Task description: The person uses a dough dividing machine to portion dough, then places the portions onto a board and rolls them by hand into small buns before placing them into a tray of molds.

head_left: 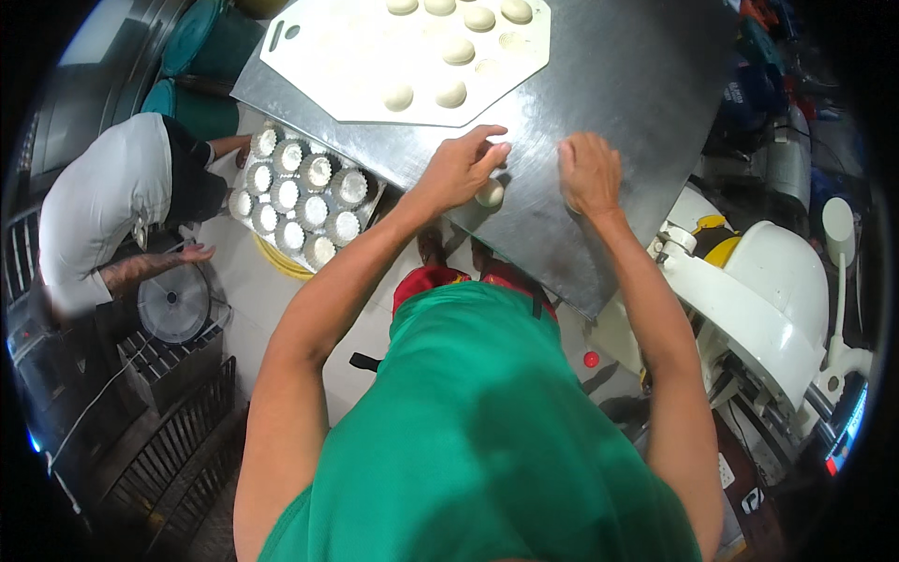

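Note:
My left hand (pixel 465 167) is over the near edge of the metal table, its thumb and index finger apart. A pale dough ball (pixel 490 193) lies on the tabletop just beside that hand's heel. Further right, my right hand (pixel 590 173) rests on the metal with fingers curled in; whatever may be under the palm is hidden. Beyond both hands, a white board (pixel 346 61) carries several round dough balls (pixel 450 92), set apart from each other. Two round marks, dusted pale, show on the board among them.
The steel table (pixel 618 75) ends in a corner near my waist. On the left, a tray holds several fluted metal tins (pixel 314 211), with another person (pixel 108 215) bending beside it. A white machine (pixel 768 290) stands at the right. Lidded green bins (pixel 211 47) are at the far left.

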A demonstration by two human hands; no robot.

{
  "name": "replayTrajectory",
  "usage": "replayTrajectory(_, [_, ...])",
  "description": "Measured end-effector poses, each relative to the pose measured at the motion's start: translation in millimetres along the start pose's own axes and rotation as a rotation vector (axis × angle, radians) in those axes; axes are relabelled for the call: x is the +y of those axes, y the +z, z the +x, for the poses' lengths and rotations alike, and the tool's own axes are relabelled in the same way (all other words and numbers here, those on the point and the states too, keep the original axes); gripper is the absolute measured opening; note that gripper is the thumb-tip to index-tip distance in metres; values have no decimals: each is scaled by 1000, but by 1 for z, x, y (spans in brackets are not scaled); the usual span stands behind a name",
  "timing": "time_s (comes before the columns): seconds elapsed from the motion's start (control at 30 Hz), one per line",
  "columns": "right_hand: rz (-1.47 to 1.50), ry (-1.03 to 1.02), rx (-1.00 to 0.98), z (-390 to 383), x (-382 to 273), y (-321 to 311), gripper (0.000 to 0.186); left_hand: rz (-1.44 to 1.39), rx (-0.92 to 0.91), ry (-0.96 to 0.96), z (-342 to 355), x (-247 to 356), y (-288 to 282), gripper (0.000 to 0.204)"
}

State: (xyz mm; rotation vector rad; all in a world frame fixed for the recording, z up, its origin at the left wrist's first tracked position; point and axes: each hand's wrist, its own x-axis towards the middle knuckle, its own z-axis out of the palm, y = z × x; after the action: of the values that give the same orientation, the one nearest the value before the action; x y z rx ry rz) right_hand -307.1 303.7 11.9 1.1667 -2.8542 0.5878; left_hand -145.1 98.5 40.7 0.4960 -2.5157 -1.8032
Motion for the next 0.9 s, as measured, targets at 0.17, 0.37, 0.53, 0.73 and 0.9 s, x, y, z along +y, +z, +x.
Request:
replayTrajectory(0.17, [30,-95,147,1,-8,-3,15,630,272,415,20,-2,40,35])
replayTrajectory(0.37, [70,-30,163,2,-3,4,14,654,51,282,54,10,40,33])
replayTrajectory(0.53, [96,-23,174,2,-1,5,13,571,-43,111,50,22,29,35])
replayTrajectory(0.73, [126,-43,142,-2,1,2,13,803,185,305,25,7,50,49])
replayTrajectory(0.9, [105,-62,116,2,-2,-1,13,809,201,363,18,-12,49,50])
